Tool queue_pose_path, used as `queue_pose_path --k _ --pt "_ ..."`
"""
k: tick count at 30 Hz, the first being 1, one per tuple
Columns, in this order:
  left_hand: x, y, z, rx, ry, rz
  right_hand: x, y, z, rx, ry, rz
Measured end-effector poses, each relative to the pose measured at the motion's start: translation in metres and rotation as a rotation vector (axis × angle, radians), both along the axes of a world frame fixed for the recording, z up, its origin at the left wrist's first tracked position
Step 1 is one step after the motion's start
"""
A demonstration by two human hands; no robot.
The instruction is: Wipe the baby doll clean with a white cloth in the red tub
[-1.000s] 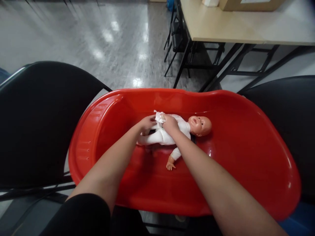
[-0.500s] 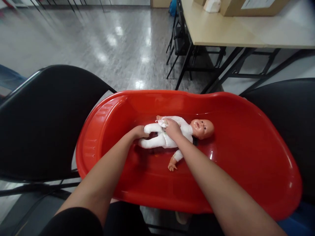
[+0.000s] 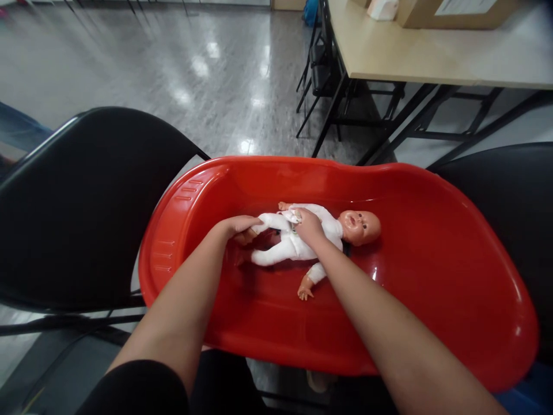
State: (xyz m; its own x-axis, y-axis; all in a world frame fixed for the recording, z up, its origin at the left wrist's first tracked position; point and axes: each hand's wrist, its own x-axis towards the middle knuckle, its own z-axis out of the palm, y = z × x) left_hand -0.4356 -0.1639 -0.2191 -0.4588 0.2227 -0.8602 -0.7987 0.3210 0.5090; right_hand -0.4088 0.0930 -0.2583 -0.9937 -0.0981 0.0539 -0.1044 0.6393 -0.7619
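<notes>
A baby doll (image 3: 298, 249) with a white cloth body lies on its back in a red baby bathtub (image 3: 432, 259), its head to the right. My left hand (image 3: 242, 224) is closed around the lower part of the doll's far leg, with the foot showing under it. Over the doll's belly, my right hand (image 3: 310, 226) pinches a small white cloth (image 3: 291, 215) against the top of the same leg. The right fingertips are partly hidden. The near leg (image 3: 272, 254) lies apart from both hands.
Black chairs stand at the tub's left (image 3: 78, 213) and right (image 3: 510, 190) ends. Beyond it are a wooden table (image 3: 401, 55) with a cardboard box (image 3: 453, 14) and folding chairs (image 3: 322, 75). Part of a person's blue-clad leg (image 3: 21, 127) shows at far left.
My left hand has shifted from around the far foot to higher on the lower leg, uncovering the foot. My right hand stays at the belly with the cloth. The view has shifted slightly.
</notes>
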Motion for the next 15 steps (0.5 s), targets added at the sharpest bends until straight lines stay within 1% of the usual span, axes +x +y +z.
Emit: queue_pose_path --k 2,3,4,6,8,9,11,15 --pt "-0.002 -0.003 0.004 -0.048 -0.054 0.107 -0.001 0.001 -0.002 -0.028 -0.001 0.003" --pt "-0.004 -0.005 0.006 -0.025 -0.058 0.144 0.000 0.002 -0.002 -0.050 0.000 -0.008" --pt "-0.005 -0.007 0.008 0.025 -0.051 0.159 0.000 0.002 -0.001 -0.074 0.002 -0.025" --pt "-0.008 -0.012 0.011 0.164 -0.029 0.149 0.002 0.000 0.001 -0.118 0.021 -0.080" --pt "-0.008 -0.016 0.010 0.288 -0.016 0.159 0.005 -0.006 0.005 -0.152 0.078 -0.119" --pt "-0.007 -0.018 0.008 0.335 -0.006 0.209 0.007 -0.012 0.008 -0.166 0.124 -0.125" --pt "-0.002 -0.017 0.002 0.436 -0.010 0.352 0.011 -0.029 0.015 -0.177 0.223 -0.108" --pt "0.011 -0.008 -0.012 0.645 -0.016 0.693 0.015 -0.075 0.029 -0.119 0.315 -0.005"
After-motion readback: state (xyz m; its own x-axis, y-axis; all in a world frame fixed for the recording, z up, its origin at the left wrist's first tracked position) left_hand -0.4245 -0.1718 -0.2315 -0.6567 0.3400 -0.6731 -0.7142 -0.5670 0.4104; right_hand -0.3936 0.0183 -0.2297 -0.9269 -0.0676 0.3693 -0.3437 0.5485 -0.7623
